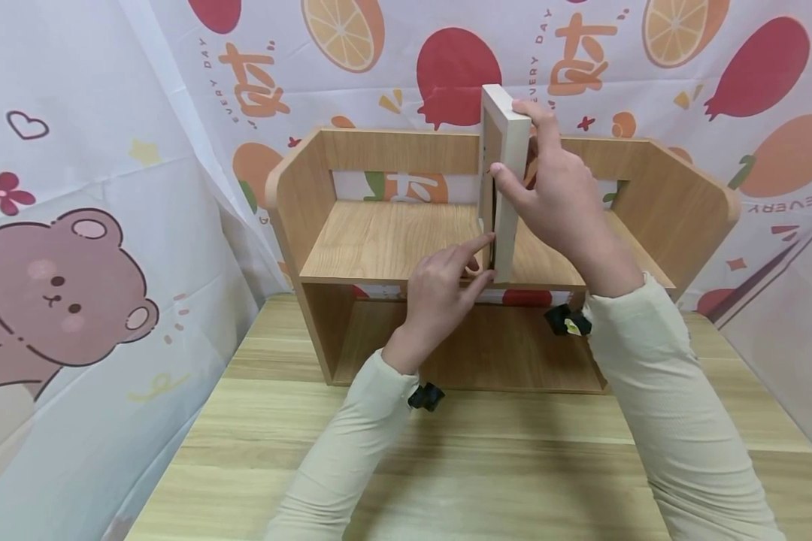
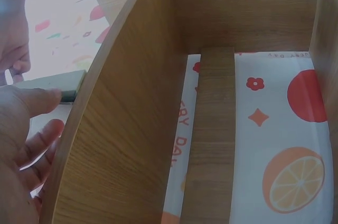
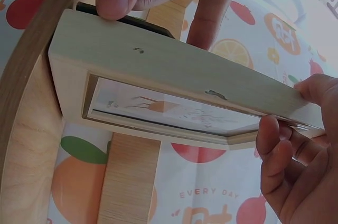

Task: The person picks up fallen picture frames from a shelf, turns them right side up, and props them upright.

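Observation:
A cream picture frame (image 1: 512,188) stands upright and nearly edge-on to me at the upper board (image 1: 386,233) of a wooden desk shelf. My right hand (image 1: 568,191) grips it near the top, thumb on the near edge and a finger over the upper corner. Lower down, my left hand (image 1: 443,289) holds the frame's bottom end with thumb and fingers. In the right wrist view, a printed picture (image 3: 169,108) shows inside the frame, and the left thumb (image 3: 113,5) presses its outer edge beside a dark strip. The left wrist view shows the frame's end (image 2: 68,84) right at the board's edge.
Side panels (image 1: 301,195) bound the shelf, with a lower compartment (image 1: 514,346) below. The shelf stands on a wood-grain table (image 1: 243,451). Printed cloth (image 1: 392,68) hangs behind and at the left. Dark devices (image 1: 426,396) sit at both wrists.

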The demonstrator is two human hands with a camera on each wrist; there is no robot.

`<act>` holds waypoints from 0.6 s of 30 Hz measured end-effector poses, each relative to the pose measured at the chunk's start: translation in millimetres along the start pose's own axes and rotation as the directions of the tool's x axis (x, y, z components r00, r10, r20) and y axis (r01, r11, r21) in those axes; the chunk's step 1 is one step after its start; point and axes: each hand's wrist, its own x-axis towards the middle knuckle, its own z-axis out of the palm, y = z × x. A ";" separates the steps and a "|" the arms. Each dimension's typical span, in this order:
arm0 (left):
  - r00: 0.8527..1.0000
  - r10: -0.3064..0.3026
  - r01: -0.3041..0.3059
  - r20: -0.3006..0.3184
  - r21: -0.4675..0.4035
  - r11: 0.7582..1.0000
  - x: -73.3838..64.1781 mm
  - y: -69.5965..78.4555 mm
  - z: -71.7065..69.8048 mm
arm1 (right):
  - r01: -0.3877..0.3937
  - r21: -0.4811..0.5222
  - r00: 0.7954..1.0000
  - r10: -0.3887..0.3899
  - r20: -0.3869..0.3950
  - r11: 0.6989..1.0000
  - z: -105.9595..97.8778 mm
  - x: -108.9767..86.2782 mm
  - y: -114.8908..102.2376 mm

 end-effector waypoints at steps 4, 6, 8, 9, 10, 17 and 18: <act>1.000 0.003 -0.003 0.000 -0.008 1.000 1.4 -1.6 -1.3 | 0.005 -0.002 1.000 -0.005 0.002 1.000 0.2 0.7 -0.3; 1.000 0.002 -0.002 0.001 -0.012 1.000 1.8 -2.9 -1.7 | 0.013 -0.006 1.000 -0.013 0.006 1.000 0.2 0.9 -0.9; 1.000 -0.003 0.003 0.003 -0.026 1.000 2.1 -3.6 -2.7 | 0.021 -0.004 1.000 -0.021 0.014 1.000 0.5 1.2 -1.4; 1.000 -0.008 0.008 0.007 -0.037 0.999 2.1 -3.9 -3.4 | 0.023 -0.003 1.000 -0.023 0.019 1.000 0.7 1.4 -1.7; 1.000 -0.014 0.014 0.010 -0.047 0.999 1.9 -4.3 -4.2 | 0.025 -0.002 0.999 -0.025 0.023 1.000 1.0 1.5 -1.9; 0.997 -0.069 0.072 0.036 -0.089 0.993 1.1 -8.2 -11.3 | 0.027 -0.010 0.999 -0.026 0.026 1.000 2.9 2.4 -2.3; 0.997 -0.073 0.076 0.036 -0.088 0.993 1.1 -8.8 -12.0 | 0.031 -0.016 0.999 -0.031 0.023 0.999 3.0 2.6 -2.1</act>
